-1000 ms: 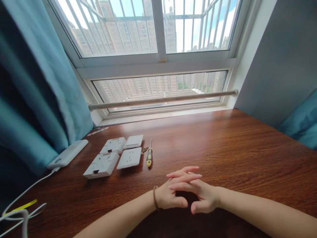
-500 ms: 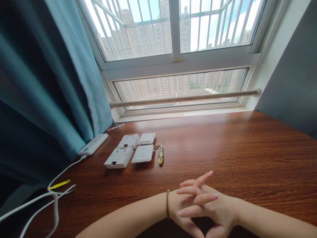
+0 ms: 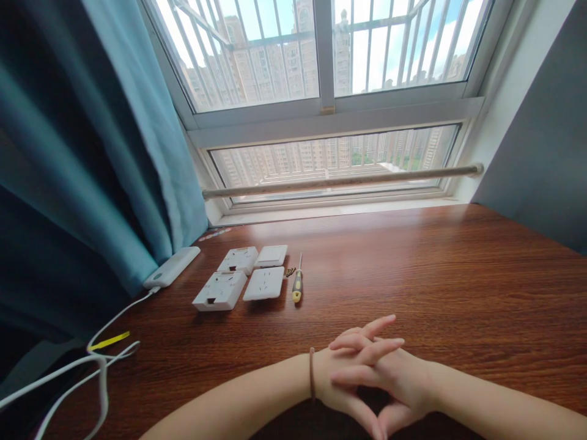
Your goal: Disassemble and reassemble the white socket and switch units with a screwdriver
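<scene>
My left hand (image 3: 337, 379), with a brown band on its wrist, and my right hand (image 3: 406, 376) meet at the front of the table. Their fingers are loosely interlaced and stretched out, the thumb tips touching, and neither holds an object. Beyond them, to the left, lies a screwdriver (image 3: 298, 286) with a yellow and dark handle. Several small screws (image 3: 290, 272) are beside it. Left of those are a white socket panel (image 3: 265, 283) and a white switch panel (image 3: 271, 255). Two white mounting boxes, one nearer (image 3: 220, 291) and one farther (image 3: 238, 260), sit next to the panels.
A white power bank (image 3: 172, 267) rests by the blue curtain (image 3: 105, 146), with a white cable (image 3: 103, 391) and yellow tie (image 3: 110, 340) at left. The brown wooden table (image 3: 435, 275) reaches the window, where a horizontal rail (image 3: 343, 181) crosses. A grey wall stands at right.
The interlaced fingers have shifted slightly against each other, and the thumbs have risen a little into view. The things on the table have stayed in place.
</scene>
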The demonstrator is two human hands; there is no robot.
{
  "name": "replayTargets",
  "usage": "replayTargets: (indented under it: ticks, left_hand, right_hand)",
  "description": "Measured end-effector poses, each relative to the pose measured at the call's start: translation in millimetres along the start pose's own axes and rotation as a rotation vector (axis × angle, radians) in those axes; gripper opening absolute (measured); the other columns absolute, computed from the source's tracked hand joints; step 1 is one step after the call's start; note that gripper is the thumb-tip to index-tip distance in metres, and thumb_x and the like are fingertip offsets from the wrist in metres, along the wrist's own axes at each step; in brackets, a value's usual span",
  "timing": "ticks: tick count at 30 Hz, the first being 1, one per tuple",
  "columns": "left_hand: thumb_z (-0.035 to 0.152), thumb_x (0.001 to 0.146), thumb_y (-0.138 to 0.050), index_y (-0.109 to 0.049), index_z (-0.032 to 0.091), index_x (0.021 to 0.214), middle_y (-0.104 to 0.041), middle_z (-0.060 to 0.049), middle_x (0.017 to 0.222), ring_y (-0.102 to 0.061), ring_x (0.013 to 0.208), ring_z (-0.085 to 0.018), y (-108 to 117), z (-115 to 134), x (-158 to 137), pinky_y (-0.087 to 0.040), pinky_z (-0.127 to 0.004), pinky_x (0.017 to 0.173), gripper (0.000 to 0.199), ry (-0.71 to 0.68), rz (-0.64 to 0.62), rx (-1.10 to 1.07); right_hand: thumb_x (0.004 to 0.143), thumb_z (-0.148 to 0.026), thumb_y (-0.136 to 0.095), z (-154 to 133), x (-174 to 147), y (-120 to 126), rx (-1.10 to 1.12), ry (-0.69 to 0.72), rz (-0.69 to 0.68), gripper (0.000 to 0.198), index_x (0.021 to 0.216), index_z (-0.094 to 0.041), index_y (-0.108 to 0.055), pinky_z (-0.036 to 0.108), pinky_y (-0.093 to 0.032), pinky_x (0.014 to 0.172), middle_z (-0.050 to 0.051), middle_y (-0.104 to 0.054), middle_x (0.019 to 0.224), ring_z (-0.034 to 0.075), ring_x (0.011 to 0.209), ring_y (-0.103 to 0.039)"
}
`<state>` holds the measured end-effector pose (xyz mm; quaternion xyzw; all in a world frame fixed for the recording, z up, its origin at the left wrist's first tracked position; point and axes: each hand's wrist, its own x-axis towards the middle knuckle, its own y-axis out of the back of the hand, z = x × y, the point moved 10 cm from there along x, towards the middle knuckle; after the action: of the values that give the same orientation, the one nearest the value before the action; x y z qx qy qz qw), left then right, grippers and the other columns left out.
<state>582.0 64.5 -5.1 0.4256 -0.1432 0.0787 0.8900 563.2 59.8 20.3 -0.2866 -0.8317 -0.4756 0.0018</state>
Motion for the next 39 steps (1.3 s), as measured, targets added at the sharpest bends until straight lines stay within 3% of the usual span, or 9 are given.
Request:
replayTargets:
  ticks: [5, 18, 25, 31, 39]
  left_hand:
    - [0.072, 0.047, -0.066, 0.004, 0.032, 0.140, -0.015, -0.013, 0.145, -0.003, 0.136, -0.038, 11, 9, 2, -0.015, -0.054, 0.108, 0.124, -0.089, 0.092, -0.101]
    - [0.070, 0.055, -0.063, -0.008, 0.034, 0.140, -0.021, -0.011, 0.142, -0.010, 0.135, -0.037, 17, 10, 2, -0.018, -0.053, 0.108, 0.108, -0.074, 0.129, -0.194]
    - [0.072, 0.055, -0.062, -0.015, 0.029, 0.140, -0.022, -0.013, 0.142, -0.010, 0.135, -0.037, 11, 2, 2, -0.018, -0.053, 0.108, 0.106, 0.046, 0.067, -0.196]
    - [0.067, 0.060, -0.062, -0.009, 0.034, 0.141, -0.020, -0.009, 0.143, -0.010, 0.136, -0.035, 21, 15, 4, -0.018, -0.051, 0.109, 0.102, -0.066, 0.126, -0.172]
    - [0.066, 0.055, -0.067, -0.010, 0.034, 0.141, -0.011, -0.010, 0.147, -0.012, 0.135, -0.036, 17, 8, 1, -0.020, -0.052, 0.108, 0.108, -0.038, 0.116, -0.182]
  right_hand:
    - [0.068, -0.065, -0.057, 5, -2, -3, 0.011, 0.003, 0.018, 0.075, 0.132, -0.028, -0.044, 0.053, -0.030, 0.099, 0.014, -0.042, 0.130, 0.033, 0.120, -0.038]
    - [0.068, -0.066, -0.056, 8, -3, -3, 0.011, -0.004, 0.044, 0.075, 0.132, -0.027, -0.043, 0.052, -0.036, 0.095, 0.014, -0.043, 0.125, 0.032, 0.115, -0.042]
    - [0.070, -0.066, -0.054, 7, -3, -2, -0.006, 0.000, 0.055, 0.074, 0.132, -0.028, -0.043, 0.050, -0.036, 0.095, 0.013, -0.043, 0.125, 0.031, 0.114, -0.042]
    - [0.071, -0.067, -0.052, 5, -2, -2, -0.017, 0.004, 0.039, 0.073, 0.132, -0.025, -0.044, 0.052, -0.038, 0.092, 0.016, -0.044, 0.123, 0.032, 0.113, -0.043]
    - [0.072, -0.066, -0.052, 5, -2, 0, -0.001, -0.005, 0.051, 0.072, 0.131, -0.025, -0.045, 0.052, -0.037, 0.094, 0.015, -0.043, 0.123, 0.032, 0.114, -0.043]
